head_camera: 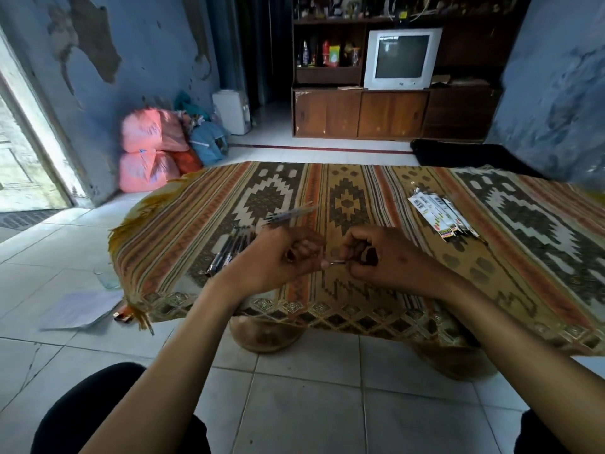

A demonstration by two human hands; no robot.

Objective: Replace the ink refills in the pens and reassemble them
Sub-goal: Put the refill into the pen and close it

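Both hands meet above the near middle of the patterned cloth [360, 198], fingers curled tight. Between them runs a small thin metal-looking piece [337, 263], pinched at one end by the left hand [278, 260] and at the other by the right hand [376, 257]; whether it is a refill tip or another pen part is too small to tell. A dark bit shows inside the curl of the right hand, unclear what. From the top of the left hand, a pen barrel [289, 215] with a clear end sticks out toward 1 o'clock, gripped in the same fist.

At 9 o'clock from the hands, just beside the left wrist, a row of dark pens [229, 252] lies side by side on the cloth, pointing toward 1 o'clock. At 2 o'clock from the hands, well apart, a fanned pile of refill packets [440, 214] in white wrappers with barcodes rests on the cloth.

The cloth covers a low table with rounded wooden feet on a tiled floor [294, 388]. At 8 o'clock, off the table's corner, a drinking glass [106, 276] stands on the tiles, with a sheet of paper [78, 309] nearer. Farther off at 10 o'clock pink sacks [147, 149] lean on the blue wall, and at 12 o'clock a television [401, 59] sits in a wooden cabinet [357, 114].
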